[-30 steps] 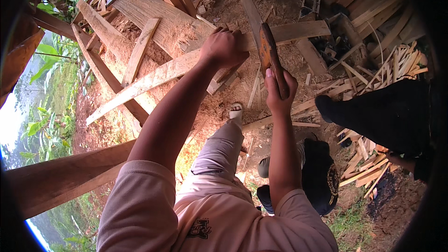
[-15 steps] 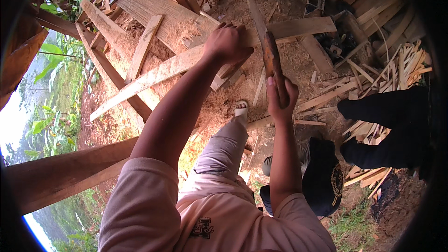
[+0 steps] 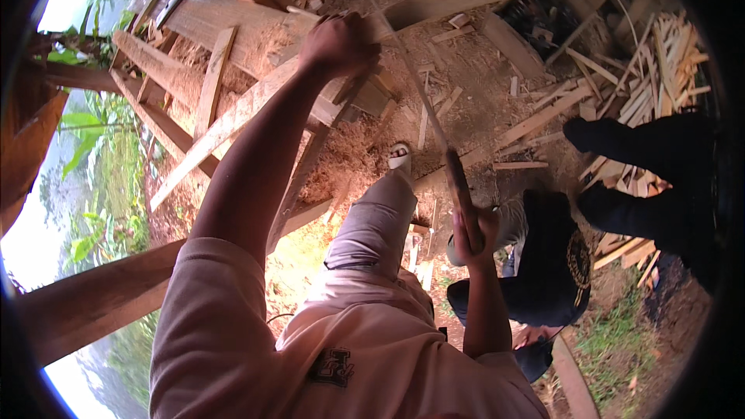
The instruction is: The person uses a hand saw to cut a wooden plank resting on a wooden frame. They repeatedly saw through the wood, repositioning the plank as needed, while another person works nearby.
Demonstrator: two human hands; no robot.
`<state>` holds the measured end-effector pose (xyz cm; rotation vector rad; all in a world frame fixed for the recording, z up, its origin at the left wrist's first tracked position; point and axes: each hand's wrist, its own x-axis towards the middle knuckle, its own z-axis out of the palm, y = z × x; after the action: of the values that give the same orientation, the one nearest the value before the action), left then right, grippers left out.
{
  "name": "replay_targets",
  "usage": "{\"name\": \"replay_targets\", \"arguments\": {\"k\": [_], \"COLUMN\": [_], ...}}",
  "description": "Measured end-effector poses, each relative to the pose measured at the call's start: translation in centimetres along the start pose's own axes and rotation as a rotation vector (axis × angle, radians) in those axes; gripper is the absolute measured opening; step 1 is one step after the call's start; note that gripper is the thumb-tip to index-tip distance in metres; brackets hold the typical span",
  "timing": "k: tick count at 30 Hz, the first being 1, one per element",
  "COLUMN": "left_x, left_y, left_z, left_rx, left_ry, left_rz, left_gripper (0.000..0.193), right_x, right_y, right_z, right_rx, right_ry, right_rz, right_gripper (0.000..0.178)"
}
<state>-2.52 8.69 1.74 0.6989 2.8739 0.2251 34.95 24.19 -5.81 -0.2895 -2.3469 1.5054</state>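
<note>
My right hand is closed around the wooden handle of a handsaw. Its long thin blade runs forward and slightly left, seen nearly edge-on, and meets a long plank. This plank lies slanted across a timber support, rising from lower left to upper right. My left hand is closed over the plank, just left of the blade, with its fingertips partly hidden. Whether the teeth are inside the wood I cannot tell.
A wide board with sawdust lies at the far left, beside a crossing strip. Offcuts pile up at the right. A dark-clothed person is at the right; another person in black is close beside my right arm.
My right hand has drawn the handsaw back toward my body, so more blade shows on the near side of the plank. My left hand stays on the plank; the whole view has shifted slightly.
</note>
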Motion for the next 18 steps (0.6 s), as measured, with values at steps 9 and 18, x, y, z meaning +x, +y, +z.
{"name": "replay_targets", "arguments": {"k": [9,18], "left_x": [-0.2,0.0], "left_y": [0.8,-0.3], "left_z": [-0.9,-1.1], "left_rx": [-0.031,-0.112], "left_ry": [0.043,0.065], "left_rz": [0.097,0.118], "left_gripper": [0.050,0.061], "right_x": [-9.0,-5.7], "right_y": [-10.0,-12.0], "right_z": [-7.9,-8.5], "right_rx": [-0.357,-0.458], "right_ry": [-0.100,-0.002], "right_rz": [0.062,0.234], "right_gripper": [0.020,0.029]}}
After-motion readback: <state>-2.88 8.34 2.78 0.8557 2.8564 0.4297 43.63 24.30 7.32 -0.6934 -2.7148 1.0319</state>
